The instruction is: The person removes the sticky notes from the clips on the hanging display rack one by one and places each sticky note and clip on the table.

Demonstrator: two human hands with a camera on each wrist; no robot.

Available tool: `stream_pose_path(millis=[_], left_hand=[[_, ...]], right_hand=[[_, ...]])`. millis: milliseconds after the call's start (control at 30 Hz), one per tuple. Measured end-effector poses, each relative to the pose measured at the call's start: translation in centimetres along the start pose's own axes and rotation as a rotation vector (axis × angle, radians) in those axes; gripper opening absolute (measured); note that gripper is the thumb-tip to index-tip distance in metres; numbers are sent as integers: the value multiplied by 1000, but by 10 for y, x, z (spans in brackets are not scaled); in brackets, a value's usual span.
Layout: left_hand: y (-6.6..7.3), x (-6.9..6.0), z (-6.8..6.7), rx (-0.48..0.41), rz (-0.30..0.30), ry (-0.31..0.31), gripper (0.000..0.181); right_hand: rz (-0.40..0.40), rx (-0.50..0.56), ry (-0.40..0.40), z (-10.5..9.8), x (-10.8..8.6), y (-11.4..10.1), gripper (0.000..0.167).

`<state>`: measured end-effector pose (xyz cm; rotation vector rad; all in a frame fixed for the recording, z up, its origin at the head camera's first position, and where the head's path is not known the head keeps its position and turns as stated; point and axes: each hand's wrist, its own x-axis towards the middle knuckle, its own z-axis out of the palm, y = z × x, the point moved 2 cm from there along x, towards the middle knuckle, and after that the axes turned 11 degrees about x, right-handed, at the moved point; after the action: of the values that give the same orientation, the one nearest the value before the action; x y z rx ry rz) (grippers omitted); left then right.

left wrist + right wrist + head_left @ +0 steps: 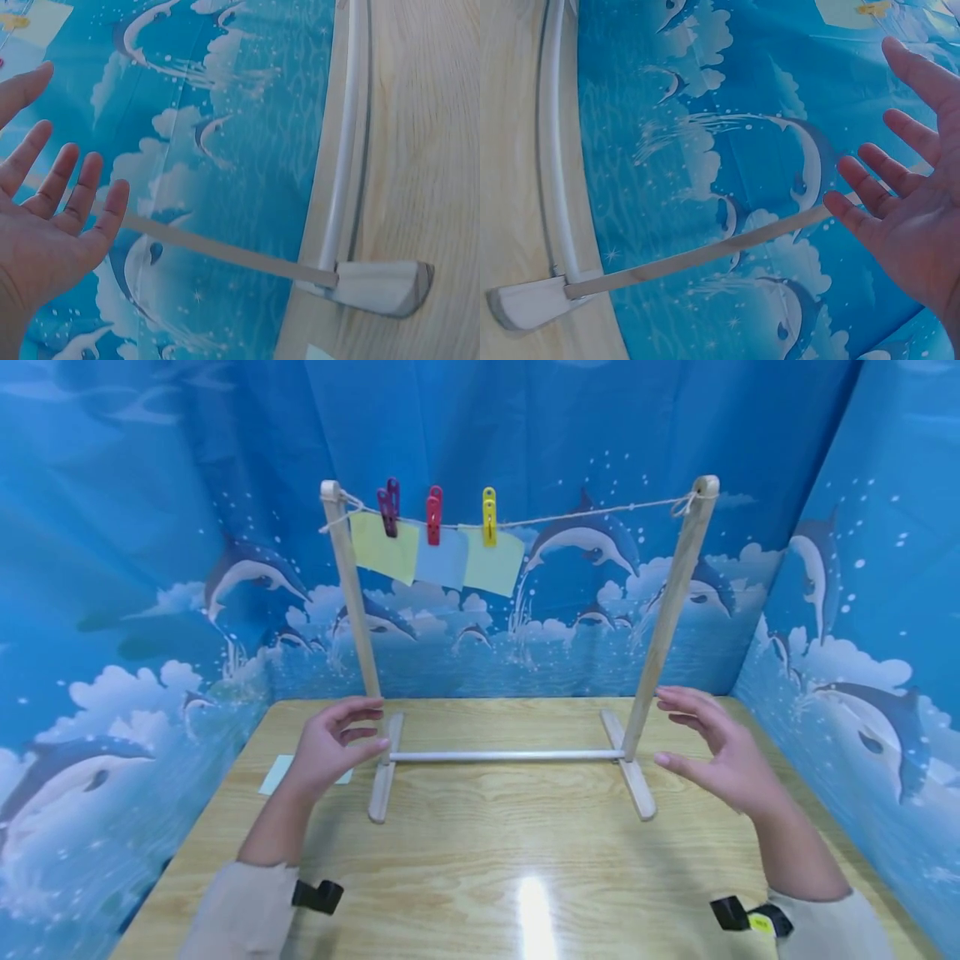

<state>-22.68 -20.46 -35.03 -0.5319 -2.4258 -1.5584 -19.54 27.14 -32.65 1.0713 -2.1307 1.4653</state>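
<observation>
A wooden rack stands on the table, with a left post point(356, 602) and a right post point(671, 610) joined low down by a white rod point(502, 757). A string point(592, 512) runs between the post tops. From its left half hang a yellow note point(378, 553), a blue note point(441, 562) and a pale green note point(492, 568), under a purple clothespin point(388, 512), a red clothespin point(433, 517) and a yellow clothespin point(490, 518). My left hand point(330, 747) is beside the left post, fingers spread and holding nothing. Beside the right post, my right hand point(720, 752) is likewise unfilled.
Pale paper point(276, 775) lies on the wooden table point(465, 860), partly hidden behind the left hand. A blue dolphin-print curtain point(480, 435) surrounds the table at the back and sides. The rack's feet point(638, 789) stick out toward the front.
</observation>
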Motion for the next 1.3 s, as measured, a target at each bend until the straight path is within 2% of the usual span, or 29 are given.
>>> stream_pose_path(millis=[500,767,1133,1300], left_hand=[[26,28,19,-62,59,-23,45],[37,41,27,-72,62,-40,44],[48,59,39,-85,24,-45,46],[51,69,43,-110,-29,-48,46]], right_hand=[[-71,-87,-64,1,48,-25,79],[-113,-60,-83,7,78,-40,74],[-119,-127,-113,11,112,-57,67],[-83,-140,-106,12,129,-63,62]])
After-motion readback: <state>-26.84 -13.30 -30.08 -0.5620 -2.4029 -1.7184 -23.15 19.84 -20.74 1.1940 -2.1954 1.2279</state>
